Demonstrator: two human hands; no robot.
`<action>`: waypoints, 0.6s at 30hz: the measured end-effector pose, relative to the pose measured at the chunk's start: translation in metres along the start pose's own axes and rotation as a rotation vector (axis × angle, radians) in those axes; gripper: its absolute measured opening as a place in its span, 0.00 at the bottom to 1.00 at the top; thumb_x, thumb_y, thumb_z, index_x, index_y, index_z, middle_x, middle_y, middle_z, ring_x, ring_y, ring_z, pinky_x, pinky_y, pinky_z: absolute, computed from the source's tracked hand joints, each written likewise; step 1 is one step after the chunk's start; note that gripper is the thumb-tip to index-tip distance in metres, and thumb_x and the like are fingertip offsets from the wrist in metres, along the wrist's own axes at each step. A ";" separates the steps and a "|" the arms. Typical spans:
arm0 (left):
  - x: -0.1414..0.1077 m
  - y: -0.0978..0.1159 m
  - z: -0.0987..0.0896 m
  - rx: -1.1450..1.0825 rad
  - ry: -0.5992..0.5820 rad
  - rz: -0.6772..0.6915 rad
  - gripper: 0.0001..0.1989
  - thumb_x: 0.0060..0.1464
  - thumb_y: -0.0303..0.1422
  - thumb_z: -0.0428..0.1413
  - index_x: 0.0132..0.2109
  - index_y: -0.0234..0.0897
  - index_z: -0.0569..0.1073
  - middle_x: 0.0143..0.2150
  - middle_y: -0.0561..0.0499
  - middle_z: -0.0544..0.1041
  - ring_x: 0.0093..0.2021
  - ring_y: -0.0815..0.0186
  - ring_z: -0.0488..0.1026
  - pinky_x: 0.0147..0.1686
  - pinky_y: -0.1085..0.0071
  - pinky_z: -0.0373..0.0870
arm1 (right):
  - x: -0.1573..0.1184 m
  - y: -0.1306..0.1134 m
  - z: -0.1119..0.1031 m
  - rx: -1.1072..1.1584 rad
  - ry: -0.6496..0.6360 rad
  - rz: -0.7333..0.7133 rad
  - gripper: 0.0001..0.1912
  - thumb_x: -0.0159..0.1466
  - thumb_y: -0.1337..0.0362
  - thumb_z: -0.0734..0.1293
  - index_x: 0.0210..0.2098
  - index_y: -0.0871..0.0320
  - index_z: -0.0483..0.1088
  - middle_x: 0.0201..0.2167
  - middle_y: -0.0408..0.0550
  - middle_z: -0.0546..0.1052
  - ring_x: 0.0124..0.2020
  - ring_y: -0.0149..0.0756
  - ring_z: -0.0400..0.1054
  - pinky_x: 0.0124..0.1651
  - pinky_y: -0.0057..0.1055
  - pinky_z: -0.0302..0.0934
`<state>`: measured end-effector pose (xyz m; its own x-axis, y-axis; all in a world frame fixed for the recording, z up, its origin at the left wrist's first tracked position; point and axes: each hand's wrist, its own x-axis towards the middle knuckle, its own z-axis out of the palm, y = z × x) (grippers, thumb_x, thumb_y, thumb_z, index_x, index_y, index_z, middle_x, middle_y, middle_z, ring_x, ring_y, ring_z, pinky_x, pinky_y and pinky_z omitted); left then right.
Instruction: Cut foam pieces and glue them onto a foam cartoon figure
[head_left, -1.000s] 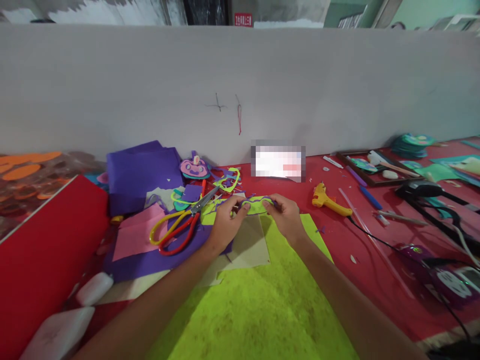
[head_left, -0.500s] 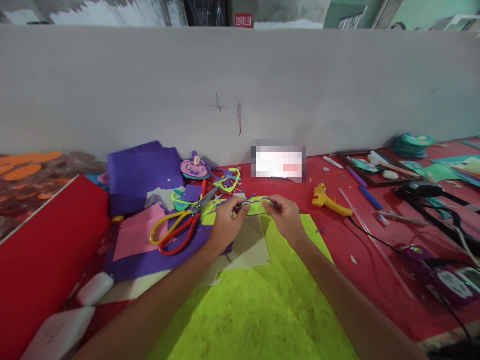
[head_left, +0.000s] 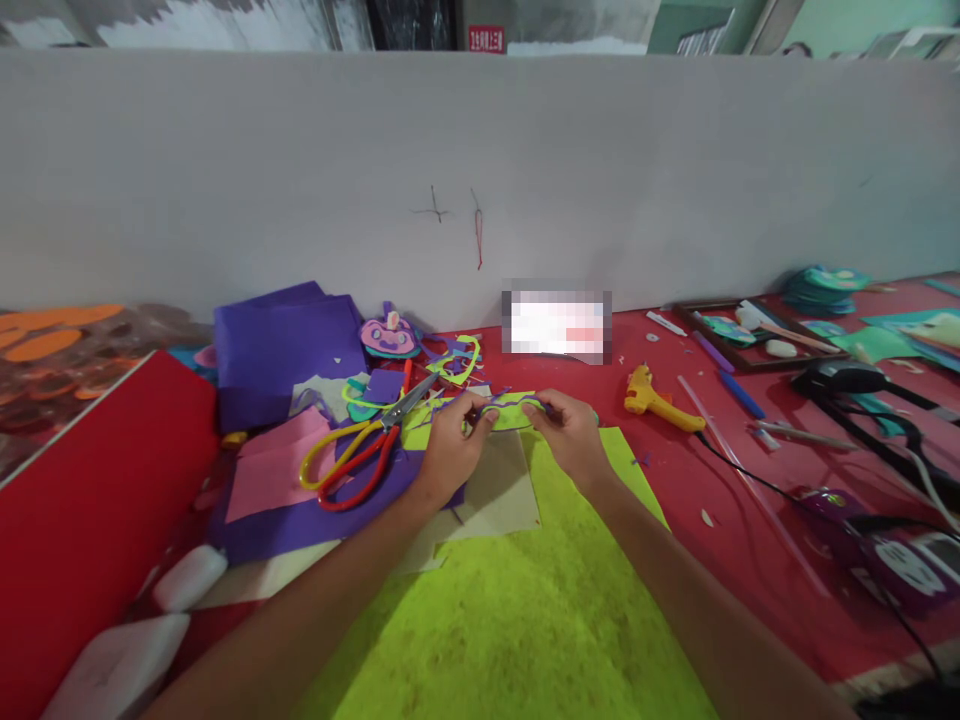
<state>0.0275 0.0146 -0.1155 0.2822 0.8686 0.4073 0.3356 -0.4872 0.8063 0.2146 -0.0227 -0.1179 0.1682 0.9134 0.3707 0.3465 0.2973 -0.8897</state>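
Hardly anything moved since earlier frame: left hand [head_left: 454,445] and right hand [head_left: 574,438], mid-frame, both pinch purple-trimmed lime piece [head_left: 510,411]; scissors [head_left: 395,414] unmoved, centre-left.

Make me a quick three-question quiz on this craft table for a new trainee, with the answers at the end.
1. True or false: the left hand and the right hand both hold the yellow-green piece.

2. Pick one: the handles of the scissors are
A) both blue
B) one yellow, one red
C) both black

3. Fill the gap: the yellow glue gun lies to the person's ____ of both hands.

Key: 1 true; 2 B; 3 right.
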 end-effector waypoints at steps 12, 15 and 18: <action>-0.002 0.005 0.001 -0.210 0.122 -0.105 0.10 0.69 0.39 0.52 0.44 0.38 0.72 0.41 0.50 0.76 0.41 0.65 0.74 0.42 0.70 0.69 | 0.001 0.003 -0.003 -0.018 0.050 0.043 0.17 0.65 0.51 0.68 0.28 0.56 0.67 0.22 0.40 0.65 0.25 0.33 0.59 0.29 0.29 0.53; -0.002 0.002 0.001 -0.170 0.149 -0.119 0.12 0.69 0.40 0.51 0.39 0.38 0.70 0.35 0.52 0.73 0.37 0.66 0.71 0.39 0.70 0.66 | 0.000 0.003 -0.002 -0.006 0.034 0.045 0.17 0.65 0.51 0.68 0.27 0.55 0.67 0.22 0.40 0.64 0.25 0.32 0.58 0.28 0.29 0.52; -0.002 0.002 0.003 -0.228 0.109 -0.115 0.11 0.69 0.42 0.51 0.46 0.39 0.70 0.39 0.51 0.73 0.40 0.65 0.72 0.41 0.70 0.68 | 0.000 0.002 -0.001 -0.001 0.015 0.039 0.17 0.66 0.51 0.68 0.27 0.55 0.67 0.22 0.40 0.63 0.25 0.32 0.57 0.28 0.29 0.52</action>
<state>0.0305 0.0117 -0.1162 0.1516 0.9275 0.3416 0.1457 -0.3628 0.9204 0.2161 -0.0229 -0.1193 0.1951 0.9203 0.3392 0.3405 0.2608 -0.9034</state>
